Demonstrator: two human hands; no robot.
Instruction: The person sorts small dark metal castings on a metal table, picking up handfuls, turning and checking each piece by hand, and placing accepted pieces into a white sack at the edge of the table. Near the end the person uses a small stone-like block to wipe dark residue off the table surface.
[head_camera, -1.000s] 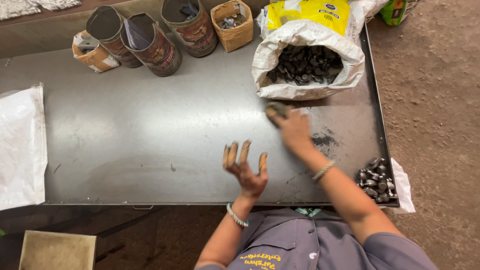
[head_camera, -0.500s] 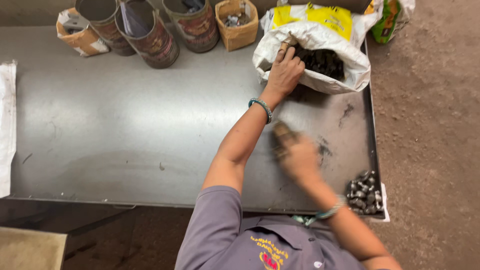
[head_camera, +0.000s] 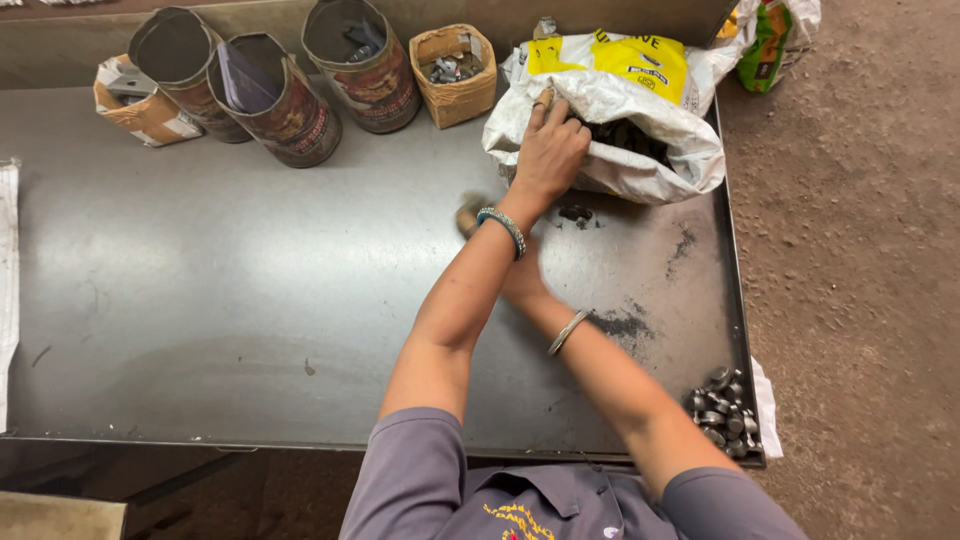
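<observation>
Right hand (head_camera: 520, 280) mostly hidden under left forearm (head_camera: 470, 290); grip unclear.

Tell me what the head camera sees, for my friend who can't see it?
A person's left hand reaches into an open white sack of dark metal pieces on a grey metal table. Their right hand lies mostly hidden under the left forearm.

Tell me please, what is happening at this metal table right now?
A person in a grey shirt leans over a dark metal table. The left hand reaches into an open white sack of small dark pieces at the far side. The right hand passes under the left forearm and is mostly hidden, so I cannot tell what it holds. A pile of small metal cylinders lies at the near right corner. Three cans and a small box stand along the back edge.
</observation>
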